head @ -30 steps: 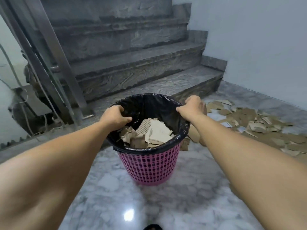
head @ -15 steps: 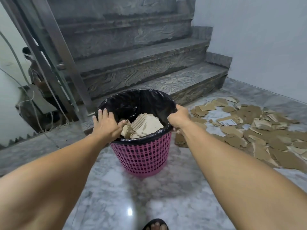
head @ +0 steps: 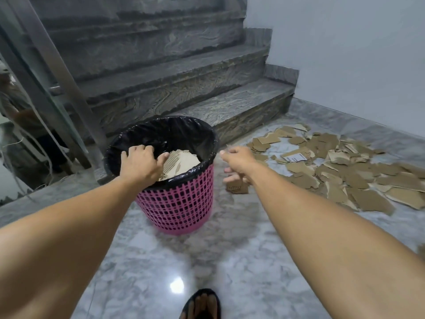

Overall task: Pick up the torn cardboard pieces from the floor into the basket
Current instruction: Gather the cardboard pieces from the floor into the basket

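A pink lattice basket [head: 179, 203] with a black liner stands on the marble floor, holding torn cardboard pieces [head: 181, 162]. My left hand [head: 140, 164] rests on its near-left rim, fingers draped over the liner and thumb beside the cardboard inside. My right hand [head: 236, 160] hangs in the air just right of the basket, blurred, fingers loosely bent and holding nothing. One small piece [head: 236, 187] lies on the floor beneath it. Several more torn pieces [head: 340, 171] are scattered across the floor to the right.
Dark stone stairs [head: 230, 107] rise just behind the basket. A metal and glass railing [head: 57, 72] runs along the left. A white wall [head: 356, 65] bounds the right side. My sandalled foot [head: 202, 305] is at the bottom edge.
My right hand has let go of the basket's right rim and moved right, off the basket. My left hand's grip on the rim loosened. The basket now sits further from me.
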A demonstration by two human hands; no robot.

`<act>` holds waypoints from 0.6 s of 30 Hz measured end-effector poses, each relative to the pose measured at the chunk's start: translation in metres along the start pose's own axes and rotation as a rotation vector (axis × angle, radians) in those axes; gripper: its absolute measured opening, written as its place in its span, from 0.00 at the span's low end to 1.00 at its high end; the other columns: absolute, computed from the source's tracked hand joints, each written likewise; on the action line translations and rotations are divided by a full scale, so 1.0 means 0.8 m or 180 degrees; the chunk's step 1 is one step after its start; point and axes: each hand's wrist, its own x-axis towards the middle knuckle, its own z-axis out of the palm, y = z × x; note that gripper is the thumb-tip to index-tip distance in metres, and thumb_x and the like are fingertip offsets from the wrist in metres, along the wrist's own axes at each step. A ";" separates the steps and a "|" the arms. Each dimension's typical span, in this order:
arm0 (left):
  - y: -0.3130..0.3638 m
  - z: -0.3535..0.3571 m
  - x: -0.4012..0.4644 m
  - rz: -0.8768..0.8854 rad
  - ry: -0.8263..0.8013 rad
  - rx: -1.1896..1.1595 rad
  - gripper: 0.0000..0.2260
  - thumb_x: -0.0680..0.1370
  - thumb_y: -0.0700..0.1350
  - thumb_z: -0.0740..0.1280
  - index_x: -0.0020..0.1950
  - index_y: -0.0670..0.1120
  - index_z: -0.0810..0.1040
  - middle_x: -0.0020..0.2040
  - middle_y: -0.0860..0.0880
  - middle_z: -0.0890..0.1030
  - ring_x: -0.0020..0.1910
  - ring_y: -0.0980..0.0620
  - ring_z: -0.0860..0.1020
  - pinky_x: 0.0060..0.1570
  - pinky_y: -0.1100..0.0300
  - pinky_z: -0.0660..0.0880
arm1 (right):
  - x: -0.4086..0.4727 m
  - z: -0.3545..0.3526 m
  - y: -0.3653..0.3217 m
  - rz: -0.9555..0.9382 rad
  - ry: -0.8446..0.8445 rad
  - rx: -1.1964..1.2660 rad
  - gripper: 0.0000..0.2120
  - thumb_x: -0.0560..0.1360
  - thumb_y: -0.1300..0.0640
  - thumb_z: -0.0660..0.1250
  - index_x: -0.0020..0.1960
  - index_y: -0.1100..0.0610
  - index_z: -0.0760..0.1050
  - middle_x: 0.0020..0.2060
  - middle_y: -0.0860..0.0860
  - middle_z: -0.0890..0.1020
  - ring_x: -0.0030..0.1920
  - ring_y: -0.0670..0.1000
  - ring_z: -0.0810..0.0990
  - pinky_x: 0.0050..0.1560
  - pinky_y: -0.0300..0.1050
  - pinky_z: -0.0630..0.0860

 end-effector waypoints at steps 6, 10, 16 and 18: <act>0.116 -0.026 -0.019 0.0908 0.0215 -0.0835 0.16 0.78 0.56 0.64 0.42 0.44 0.79 0.40 0.46 0.80 0.42 0.45 0.77 0.39 0.56 0.71 | -0.032 -0.126 0.049 0.0448 0.0059 -0.0586 0.08 0.78 0.56 0.65 0.56 0.58 0.74 0.48 0.55 0.76 0.43 0.53 0.80 0.39 0.54 0.83; 0.195 -0.005 -0.026 0.1185 -0.0336 -0.1084 0.16 0.77 0.56 0.66 0.36 0.45 0.77 0.34 0.47 0.79 0.36 0.47 0.77 0.34 0.59 0.70 | -0.049 -0.218 0.103 0.0834 0.0273 -0.1082 0.10 0.78 0.54 0.66 0.56 0.59 0.72 0.44 0.55 0.75 0.36 0.51 0.77 0.41 0.52 0.82; 0.286 0.083 -0.036 0.1490 -0.1571 -0.0940 0.14 0.75 0.55 0.69 0.44 0.43 0.79 0.43 0.45 0.80 0.42 0.46 0.77 0.37 0.55 0.72 | -0.055 -0.301 0.188 0.1260 0.0475 -0.1385 0.17 0.76 0.55 0.70 0.60 0.63 0.73 0.54 0.58 0.77 0.45 0.54 0.80 0.38 0.52 0.82; 0.310 0.124 -0.034 0.1556 -0.1831 -0.0781 0.15 0.74 0.57 0.69 0.45 0.45 0.78 0.46 0.46 0.78 0.42 0.47 0.75 0.36 0.57 0.70 | -0.050 -0.312 0.219 0.1426 0.0505 -0.1578 0.16 0.75 0.54 0.72 0.55 0.64 0.74 0.51 0.57 0.76 0.46 0.55 0.81 0.35 0.51 0.81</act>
